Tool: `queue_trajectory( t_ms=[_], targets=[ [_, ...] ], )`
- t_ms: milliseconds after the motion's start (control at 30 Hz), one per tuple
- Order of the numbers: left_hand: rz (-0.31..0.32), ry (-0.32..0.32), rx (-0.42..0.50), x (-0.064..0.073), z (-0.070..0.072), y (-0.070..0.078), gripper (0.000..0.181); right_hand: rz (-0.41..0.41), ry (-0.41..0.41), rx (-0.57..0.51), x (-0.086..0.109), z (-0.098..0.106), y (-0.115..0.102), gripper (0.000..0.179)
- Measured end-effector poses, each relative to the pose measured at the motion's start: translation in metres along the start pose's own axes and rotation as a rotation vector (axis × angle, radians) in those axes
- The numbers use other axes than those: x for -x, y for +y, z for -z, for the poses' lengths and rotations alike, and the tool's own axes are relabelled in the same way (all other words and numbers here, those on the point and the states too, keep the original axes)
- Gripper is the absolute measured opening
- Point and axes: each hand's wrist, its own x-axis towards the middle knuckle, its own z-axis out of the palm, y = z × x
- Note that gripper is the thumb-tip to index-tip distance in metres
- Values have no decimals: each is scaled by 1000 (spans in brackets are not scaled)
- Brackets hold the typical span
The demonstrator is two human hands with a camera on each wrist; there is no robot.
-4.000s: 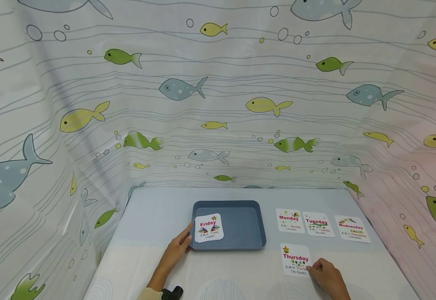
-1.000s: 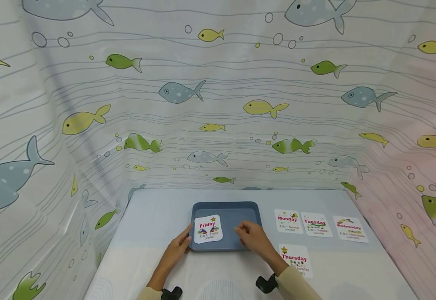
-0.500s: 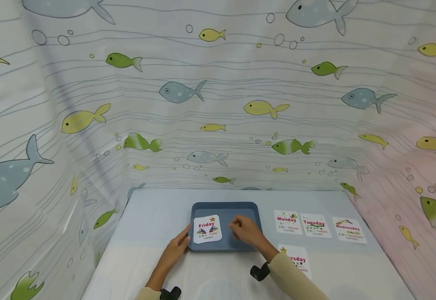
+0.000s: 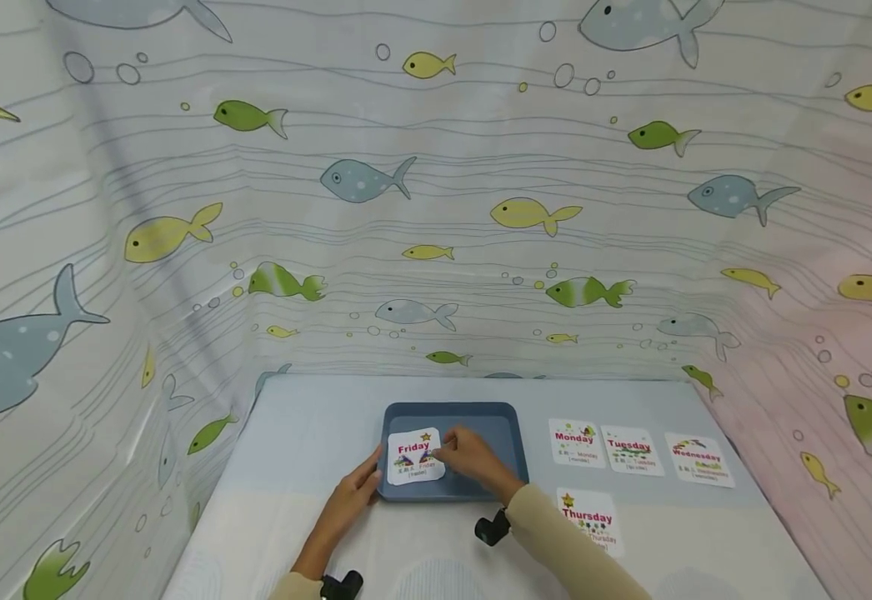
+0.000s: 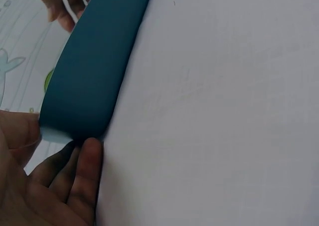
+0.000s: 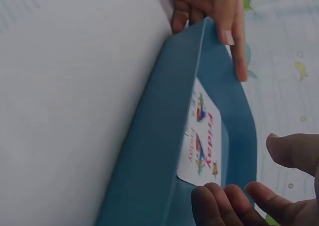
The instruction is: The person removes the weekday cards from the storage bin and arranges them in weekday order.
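Note:
A blue-grey tray [image 4: 484,421] lies on the table with a white Friday card [image 4: 409,467] at its left side. My left hand [image 4: 349,493] grips the tray's near left corner; in the left wrist view the thumb is at the rim and fingertips press the outer wall [image 5: 84,81]. My right hand [image 4: 472,458] is over the tray, fingertips right at the Friday card's right edge. In the right wrist view its thumb stands apart from the bent fingers [image 6: 227,201], with nothing between them.
Right of the tray, Monday [image 4: 577,443], Tuesday [image 4: 633,451] and Wednesday [image 4: 699,460] cards lie in a row. A Thursday card [image 4: 589,512] sits below Monday, partly covered by the right sleeve [image 4: 556,537]. A fish-patterned curtain [image 4: 436,283] surrounds the table.
My right hand has let go of the Thursday card, left below Monday, and moved left over the tray to the Friday card. The left hand has stayed at the tray's corner.

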Motion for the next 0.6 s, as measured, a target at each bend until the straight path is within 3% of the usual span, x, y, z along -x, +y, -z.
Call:
queue_trajectory(
  t_ms=[300, 600],
  targets=[
    [7, -4, 2, -1, 3, 3, 50, -54, 20, 37, -6, -14, 2, 45],
    [20, -1, 1, -2, 0, 2, 51, -73, 96, 106, -17, -24, 9, 58]
  ],
)
